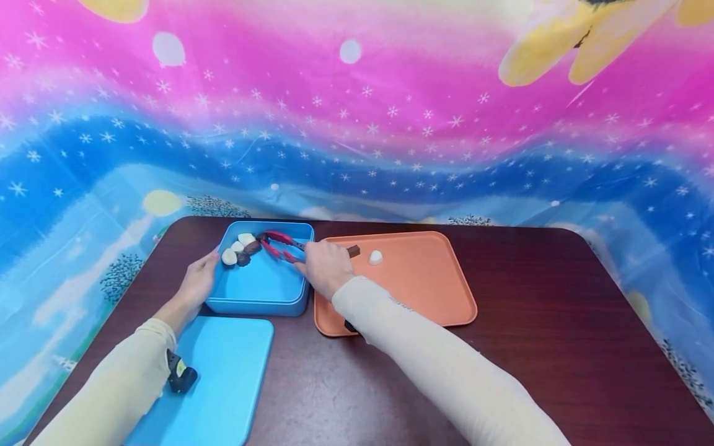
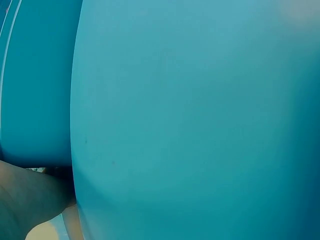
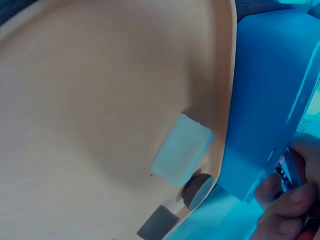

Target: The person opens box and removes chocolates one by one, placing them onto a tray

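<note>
My right hand [image 1: 328,266] grips a pair of red and black tongs [image 1: 281,238] that reach into a light blue box [image 1: 262,308]. At the tong tips, a dark brown piece [image 1: 261,237] lies by the box's far left part. Several white pieces [image 1: 229,256] and brown pieces [image 1: 253,247] are grouped there, looking like small sweets. The left hand [image 1: 199,279] rests against the box's left outer wall, fingers extended along it. In the right wrist view, the right hand [image 3: 292,205] curls round the handles above the box's near side.
An orange tray [image 1: 413,291] stands right of the box, bearing a brown block [image 1: 354,251] and a white piece [image 1: 375,257]. The right wrist view shows a white block [image 3: 182,150] near the tray's rim. A blue lid [image 1: 223,371] lies in front, under the left forearm.
</note>
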The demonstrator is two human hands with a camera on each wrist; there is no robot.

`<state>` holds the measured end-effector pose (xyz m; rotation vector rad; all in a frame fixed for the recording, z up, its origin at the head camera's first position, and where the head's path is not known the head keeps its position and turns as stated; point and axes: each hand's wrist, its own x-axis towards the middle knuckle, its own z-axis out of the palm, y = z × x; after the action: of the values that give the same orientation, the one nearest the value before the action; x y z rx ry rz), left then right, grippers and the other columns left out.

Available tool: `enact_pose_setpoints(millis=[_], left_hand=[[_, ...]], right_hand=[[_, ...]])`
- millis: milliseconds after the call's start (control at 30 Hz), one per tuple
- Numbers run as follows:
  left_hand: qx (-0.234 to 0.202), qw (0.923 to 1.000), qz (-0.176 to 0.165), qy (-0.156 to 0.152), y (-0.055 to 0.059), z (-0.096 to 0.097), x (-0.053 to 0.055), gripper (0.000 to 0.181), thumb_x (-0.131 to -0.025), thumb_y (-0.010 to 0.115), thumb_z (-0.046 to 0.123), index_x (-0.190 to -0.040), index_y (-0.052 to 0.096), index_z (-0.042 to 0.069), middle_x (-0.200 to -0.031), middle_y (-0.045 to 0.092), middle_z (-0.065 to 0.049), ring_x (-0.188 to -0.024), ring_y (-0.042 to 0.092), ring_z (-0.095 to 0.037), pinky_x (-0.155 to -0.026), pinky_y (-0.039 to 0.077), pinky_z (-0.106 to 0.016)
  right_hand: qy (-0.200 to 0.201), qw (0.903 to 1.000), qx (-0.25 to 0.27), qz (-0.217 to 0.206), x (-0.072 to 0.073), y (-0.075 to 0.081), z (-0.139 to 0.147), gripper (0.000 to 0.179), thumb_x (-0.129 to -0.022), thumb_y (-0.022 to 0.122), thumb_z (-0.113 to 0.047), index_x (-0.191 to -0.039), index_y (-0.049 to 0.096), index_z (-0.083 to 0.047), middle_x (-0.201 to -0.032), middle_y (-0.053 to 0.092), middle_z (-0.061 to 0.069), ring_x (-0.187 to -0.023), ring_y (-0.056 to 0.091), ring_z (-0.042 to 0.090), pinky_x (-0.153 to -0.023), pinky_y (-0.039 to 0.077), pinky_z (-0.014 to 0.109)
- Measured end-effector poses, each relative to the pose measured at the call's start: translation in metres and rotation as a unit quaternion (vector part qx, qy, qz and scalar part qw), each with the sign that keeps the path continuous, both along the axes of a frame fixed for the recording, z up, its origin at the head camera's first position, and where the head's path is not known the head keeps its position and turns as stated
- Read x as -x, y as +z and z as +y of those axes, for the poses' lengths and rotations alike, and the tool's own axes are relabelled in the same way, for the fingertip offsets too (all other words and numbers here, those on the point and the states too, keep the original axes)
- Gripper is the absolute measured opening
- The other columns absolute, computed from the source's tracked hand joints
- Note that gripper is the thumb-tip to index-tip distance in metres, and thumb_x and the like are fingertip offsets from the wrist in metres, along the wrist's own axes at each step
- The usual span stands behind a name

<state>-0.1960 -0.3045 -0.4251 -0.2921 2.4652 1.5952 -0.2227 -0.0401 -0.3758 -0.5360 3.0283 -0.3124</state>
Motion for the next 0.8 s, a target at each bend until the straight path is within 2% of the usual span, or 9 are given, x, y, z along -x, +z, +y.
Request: enact_pose_setpoints(millis=[100, 200, 300, 467, 700, 800], left_hand=[[0.002, 1.0000, -0.003, 0.002, 0.000, 0.000, 0.000, 0.062, -0.110, 0.012, 0.045, -0.162, 0.000, 0.013, -0.171, -0.002, -0.013, -0.158, -0.003, -0.042, -0.127, 0.007, -0.063], [0.001, 1.0000, -0.006, 0.005, 0.001, 0.000, 0.000, 0.062, -0.110, 0.012, 0.045, -0.162, -0.001, 0.013, -0.171, -0.002, -0.014, -0.157, -0.003, -0.043, -0.127, 0.008, -0.064], [0.000, 1.0000, -0.008, 0.005, 0.001, 0.000, -0.001, 0.063, -0.110, 0.012, 0.046, -0.162, -0.001, 0.012, -0.171, -0.003, -0.015, -0.157, -0.003, -0.043, -0.126, 0.008, -0.065], [0.010, 0.9999, -0.006, 0.003, -0.001, 0.000, -0.001, 0.063, -0.110, 0.012, 0.045, -0.162, -0.002, 0.013, -0.171, -0.003, -0.015, -0.157, -0.002, -0.044, -0.126, 0.008, -0.066], [0.013, 0.9999, -0.005, 0.002, -0.002, -0.001, -0.001, 0.063, -0.110, 0.011, 0.045, -0.162, -0.002, 0.013, -0.171, -0.002, -0.015, -0.157, -0.003, -0.044, -0.126, 0.008, -0.066], [0.011, 0.9999, -0.004, 0.002, -0.003, -0.001, -0.001, 0.062, -0.110, 0.012, 0.045, -0.162, -0.002, 0.014, -0.171, -0.002, -0.014, -0.157, -0.002, -0.043, -0.126, 0.009, -0.066]], right_hand=[[-0.005, 0.9997, 0.023, -0.004, -0.001, -0.002, 0.007, 0.039, -0.096, 0.064, -0.052, -0.110, 0.071, -0.016, -0.078, 0.067, 0.001, -0.068, 0.064, 0.015, -0.051, 0.048, 0.026], [-0.003, 0.9982, 0.059, -0.010, -0.003, -0.003, 0.014, 0.044, -0.096, 0.065, -0.050, -0.124, 0.069, -0.016, -0.078, 0.066, 0.000, -0.067, 0.063, 0.015, -0.050, 0.046, 0.026], [0.002, 0.9961, 0.086, -0.017, -0.007, -0.004, 0.021, 0.044, -0.097, 0.066, -0.047, -0.126, 0.069, -0.015, -0.070, 0.060, 0.000, -0.059, 0.058, 0.015, -0.044, 0.041, 0.025], [0.006, 0.9942, 0.105, -0.022, -0.014, -0.006, 0.030, 0.047, -0.097, 0.065, -0.048, -0.131, 0.067, -0.016, -0.069, 0.056, -0.001, -0.053, 0.053, 0.014, -0.041, 0.034, 0.024], [0.010, 0.9922, 0.123, -0.017, -0.020, -0.003, 0.036, 0.049, -0.097, 0.064, -0.050, -0.133, 0.066, -0.016, -0.078, 0.063, -0.004, -0.060, 0.057, 0.013, -0.044, 0.039, 0.024], [0.018, 0.9921, 0.123, -0.014, -0.022, -0.002, 0.040, 0.048, -0.097, 0.065, -0.050, -0.132, 0.067, -0.017, -0.074, 0.062, -0.003, -0.060, 0.056, 0.013, -0.044, 0.040, 0.024]])
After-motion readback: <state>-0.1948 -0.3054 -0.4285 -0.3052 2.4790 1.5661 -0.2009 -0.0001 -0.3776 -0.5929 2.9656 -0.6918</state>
